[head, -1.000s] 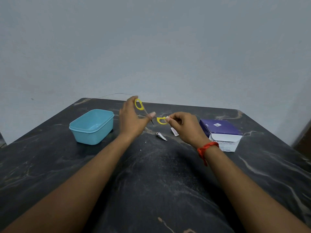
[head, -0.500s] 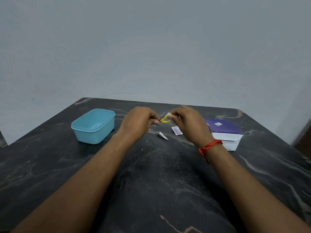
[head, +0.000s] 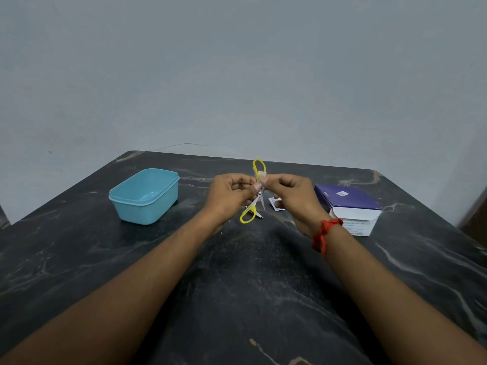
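Observation:
Small scissors with yellow handle loops hang spread apart above the dark marble table. One loop stands up above my hands, the other points down toward me. My left hand pinches the scissors near the pivot. My right hand, with a red thread at its wrist, pinches a small white pad against the upper arm of the scissors. The blades are partly hidden by my fingers.
A light blue plastic tub stands open at the left. A purple and white box lies at the right. A small white sachet and a metal nail clipper lie on the table under my hands.
The scissors have turned from lying low between my hands to standing with one loop up and one down. Both hands have risen slightly and moved closer together.

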